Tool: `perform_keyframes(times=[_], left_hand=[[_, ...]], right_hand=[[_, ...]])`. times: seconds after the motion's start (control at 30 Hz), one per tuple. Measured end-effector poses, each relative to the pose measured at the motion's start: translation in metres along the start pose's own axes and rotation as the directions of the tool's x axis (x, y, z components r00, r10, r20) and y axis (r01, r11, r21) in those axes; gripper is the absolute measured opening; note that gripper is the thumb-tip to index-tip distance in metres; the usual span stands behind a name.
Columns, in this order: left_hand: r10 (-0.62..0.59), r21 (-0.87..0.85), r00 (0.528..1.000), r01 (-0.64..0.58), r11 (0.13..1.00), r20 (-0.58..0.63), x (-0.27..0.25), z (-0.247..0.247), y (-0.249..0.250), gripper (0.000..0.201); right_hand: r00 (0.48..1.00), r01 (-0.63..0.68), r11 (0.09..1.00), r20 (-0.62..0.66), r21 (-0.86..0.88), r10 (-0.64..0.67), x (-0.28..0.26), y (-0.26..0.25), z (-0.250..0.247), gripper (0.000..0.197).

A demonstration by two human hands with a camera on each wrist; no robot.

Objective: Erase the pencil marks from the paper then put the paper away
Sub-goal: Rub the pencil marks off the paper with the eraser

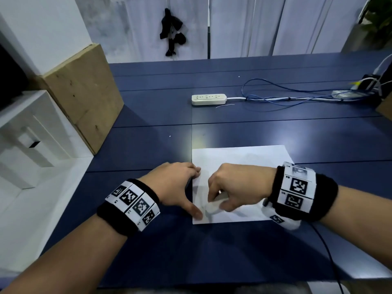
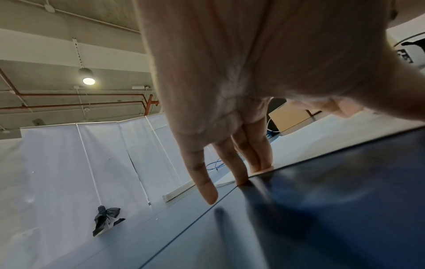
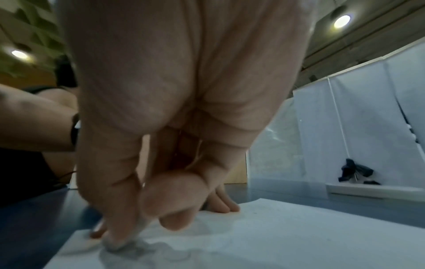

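Head view shows your right hand (image 1: 231, 187) pinching a white eraser (image 1: 213, 206), its tip pressed onto the paper (image 1: 244, 158) near the sheet's near-left corner. Your left hand (image 1: 178, 185) lies flat with fingers straight, fingertips and thumb pressing the paper's left edge. That sheet lies flat on the blue desk (image 1: 148, 145), with a power strip (image 1: 209, 99) farther back.

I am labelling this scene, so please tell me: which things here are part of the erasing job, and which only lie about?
In use: paper, eraser pinched by right hand, left hand pressing the paper's edge.

Lying about: power strip, blue cable, cardboard box.
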State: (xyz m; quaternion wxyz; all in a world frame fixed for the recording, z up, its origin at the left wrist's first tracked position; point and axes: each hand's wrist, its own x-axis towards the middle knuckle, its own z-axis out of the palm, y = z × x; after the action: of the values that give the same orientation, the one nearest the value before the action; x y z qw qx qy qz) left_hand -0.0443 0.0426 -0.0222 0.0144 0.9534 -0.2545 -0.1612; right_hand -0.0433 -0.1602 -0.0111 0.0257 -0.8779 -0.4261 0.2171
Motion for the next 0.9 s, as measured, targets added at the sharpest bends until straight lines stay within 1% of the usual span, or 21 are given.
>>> perform_keyframes(times=[0.07,0.17,0.2,0.23,0.3,0.37,0.4,0.43,0.47,0.57,0.6,0.63,0.67,0.7,0.77,0.8,0.83,0.9], left_hand=[[0.002,-0.002,1.0,-0.002,1.0,-0.002,0.0,0.0,-0.001,0.117],[0.001,0.005,1.0,-0.001,1.0,0.013,0.0,-0.001,-0.001,0.116],[0.001,0.008,1.0,-0.001,1.0,0.017,-0.001,-0.001,-0.001,0.116],[0.001,0.013,1.0,-0.001,1.0,0.017,-0.001,-0.002,-0.001,0.116],[-0.001,0.019,1.0,0.0,1.0,0.01,0.0,-0.002,0.0,0.115],[0.003,0.027,1.0,-0.003,1.0,0.009,0.001,-0.001,0.0,0.118],[0.002,0.028,1.0,-0.002,1.0,0.012,0.001,-0.001,0.0,0.119],[0.0,0.027,1.0,-0.001,1.0,0.015,0.001,-0.001,0.0,0.117],[-0.002,0.027,1.0,0.002,1.0,0.015,0.001,-0.002,0.0,0.114],[-0.009,0.026,1.0,0.008,1.0,0.027,0.001,-0.003,0.001,0.109],[-0.01,0.027,0.999,0.009,1.0,0.034,0.001,-0.003,0.001,0.111],[-0.009,0.029,0.999,0.008,1.0,0.034,0.002,-0.004,0.001,0.111],[-0.009,0.028,1.0,0.008,1.0,0.03,0.002,-0.003,0.001,0.112],[-0.012,0.026,1.0,0.011,1.0,0.025,0.002,-0.003,0.0,0.113],[-0.011,0.028,1.0,0.01,1.0,0.022,0.003,-0.001,0.0,0.115],[-0.01,0.029,1.0,0.01,1.0,0.026,0.002,-0.001,0.0,0.117],[-0.011,0.029,0.999,0.01,1.0,0.031,0.002,-0.001,0.0,0.118],[-0.008,0.029,0.999,0.007,1.0,0.031,0.003,-0.002,0.001,0.116]], right_hand=[[0.999,-0.032,0.999,-0.028,-0.032,0.031,0.007,0.004,-0.005,0.032],[0.98,-0.149,0.987,-0.141,-0.062,0.139,0.023,0.019,-0.012,0.02],[0.975,-0.17,0.983,-0.155,-0.075,0.157,0.026,0.022,-0.01,0.021],[0.977,-0.164,0.981,-0.153,-0.101,0.147,0.025,0.022,-0.008,0.023],[0.993,-0.075,0.988,-0.103,-0.132,0.062,0.018,0.013,-0.002,0.028],[0.999,0.034,0.995,0.005,-0.091,-0.034,0.008,-0.001,0.005,0.029],[0.997,0.06,0.995,0.044,-0.08,-0.057,0.006,-0.005,0.006,0.029],[0.997,0.062,0.995,0.053,-0.08,-0.058,0.007,-0.005,0.004,0.029],[0.999,0.047,0.995,0.027,-0.092,-0.044,0.01,-0.003,0.0,0.029],[0.991,-0.088,0.985,-0.108,-0.145,0.073,0.023,0.012,-0.011,0.023],[0.985,-0.125,0.981,-0.137,-0.147,0.105,0.024,0.015,-0.011,0.022],[0.983,-0.135,0.977,-0.147,-0.163,0.112,0.024,0.016,-0.01,0.022],[0.986,-0.119,0.976,-0.137,-0.184,0.094,0.02,0.012,-0.008,0.022],[0.992,-0.069,0.979,-0.113,-0.191,0.048,0.016,0.007,-0.004,0.021],[0.998,0.058,0.989,-0.029,-0.135,-0.062,0.003,-0.006,0.001,0.02],[0.996,0.085,0.991,0.016,-0.098,-0.084,0.0,-0.009,0.003,0.023],[0.996,0.085,0.993,0.046,-0.078,-0.082,0.0,-0.01,0.002,0.026],[1.0,0.028,0.995,0.012,-0.099,-0.027,0.008,-0.001,-0.004,0.026]])
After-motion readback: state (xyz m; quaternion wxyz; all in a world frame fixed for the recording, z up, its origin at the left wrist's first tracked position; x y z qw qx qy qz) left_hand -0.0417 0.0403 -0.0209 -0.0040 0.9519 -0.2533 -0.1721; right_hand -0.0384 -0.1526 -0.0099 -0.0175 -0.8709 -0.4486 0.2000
